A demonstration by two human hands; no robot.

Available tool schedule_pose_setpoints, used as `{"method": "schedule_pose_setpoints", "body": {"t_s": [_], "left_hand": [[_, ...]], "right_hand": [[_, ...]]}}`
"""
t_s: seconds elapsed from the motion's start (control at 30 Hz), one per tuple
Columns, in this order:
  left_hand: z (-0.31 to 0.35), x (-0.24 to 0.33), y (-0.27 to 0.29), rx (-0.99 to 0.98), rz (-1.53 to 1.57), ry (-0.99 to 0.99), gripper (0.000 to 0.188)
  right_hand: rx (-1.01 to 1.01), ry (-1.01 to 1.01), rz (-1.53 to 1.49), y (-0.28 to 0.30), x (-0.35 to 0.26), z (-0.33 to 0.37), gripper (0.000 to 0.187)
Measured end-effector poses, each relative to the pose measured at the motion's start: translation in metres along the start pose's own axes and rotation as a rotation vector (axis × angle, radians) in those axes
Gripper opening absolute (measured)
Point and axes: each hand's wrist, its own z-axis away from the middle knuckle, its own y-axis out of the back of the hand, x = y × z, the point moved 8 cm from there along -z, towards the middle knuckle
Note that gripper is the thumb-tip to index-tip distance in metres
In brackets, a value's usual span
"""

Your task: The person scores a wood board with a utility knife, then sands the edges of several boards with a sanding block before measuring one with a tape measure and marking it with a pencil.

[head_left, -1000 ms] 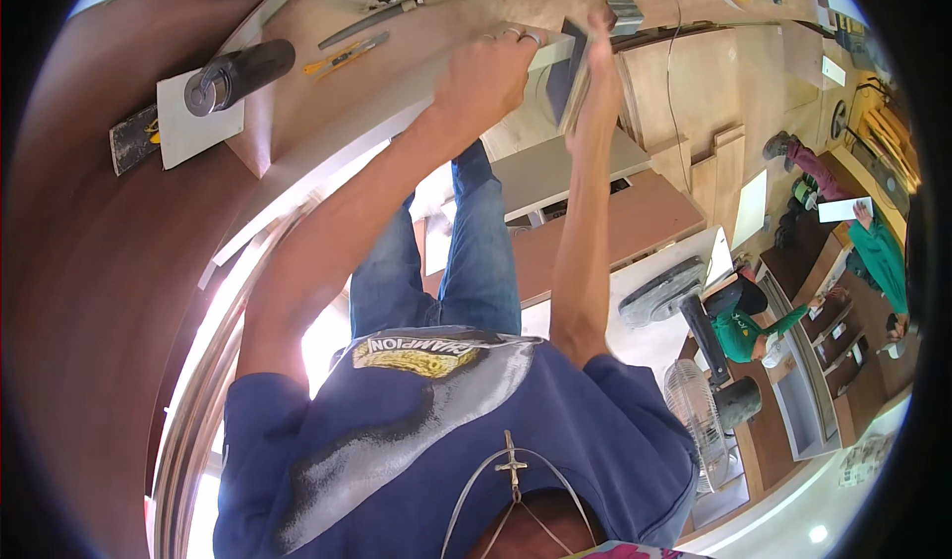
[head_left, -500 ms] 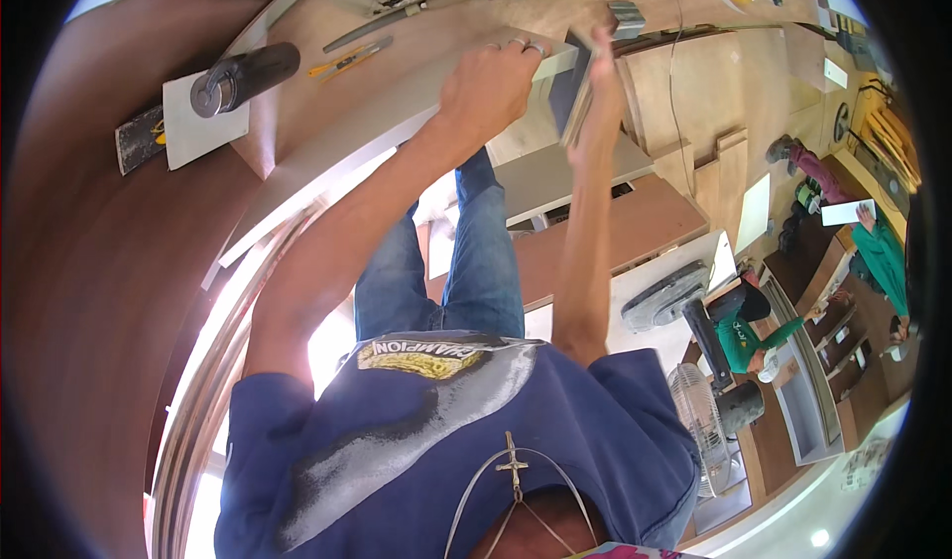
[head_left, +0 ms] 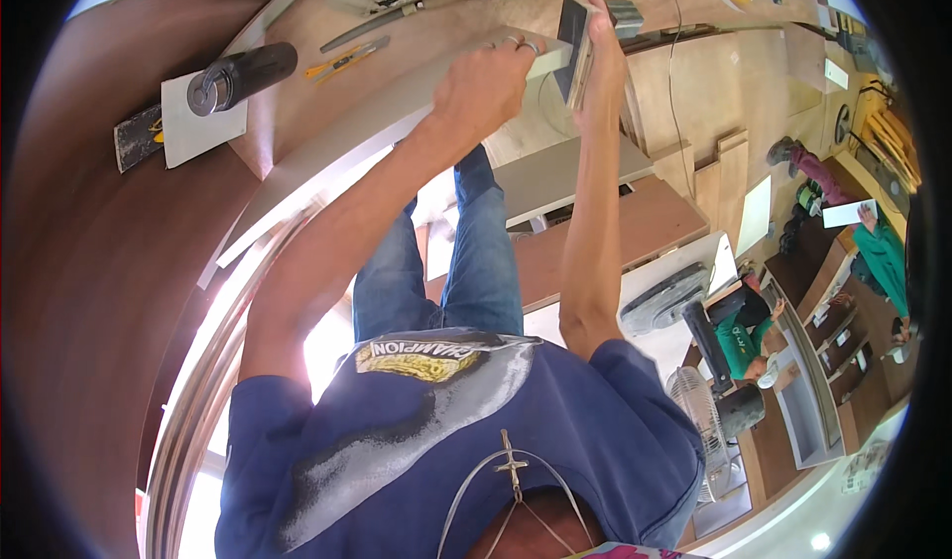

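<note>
A long board with a pale edge (head_left: pixel 392 115) runs from the lower left toward the upper middle. Its far end lies under my left hand (head_left: pixel 483 91), whose fingers curl over the top and grip it; a ring shows on that hand. My right hand (head_left: pixel 601 68) is closed around a flat sanding block (head_left: pixel 572 51), wooden at the back with a dark face. That dark face stands nearly upright against the board's end, or very close to it. The right fingers are partly hidden behind the block.
Left of the board are a dark tumbler (head_left: pixel 243 78), a white square piece (head_left: pixel 205 140) and a yellow utility knife (head_left: pixel 347 58). A metal block (head_left: pixel 625 18) lies beyond my right hand. Fans (head_left: pixel 694 410) stand at right, with co-workers in green (head_left: pixel 739 346) farther off.
My right hand and the sanding block have moved slightly away from me along the board's end; the motion blur is gone. My left hand has barely shifted. A co-worker at right has moved an arm.
</note>
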Motion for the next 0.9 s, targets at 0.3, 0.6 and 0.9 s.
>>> {"method": "schedule_pose_setpoints", "body": {"t_s": [0.3,0.6,0.9], "left_hand": [[-0.001,-0.011,0.030,-0.058,-0.038,0.035,0.038],[0.011,-0.020,0.015,-0.091,-0.267,0.155,0.043],[-0.008,0.002,-0.002,-0.148,-0.290,0.088,0.044]], "right_hand": [[0.123,-0.141,0.231,0.033,0.150,0.008,0.058],[0.123,0.284,0.341,-0.013,0.090,-0.081,0.066],[-0.070,0.035,-0.073,-0.004,0.040,0.006,0.050]]}}
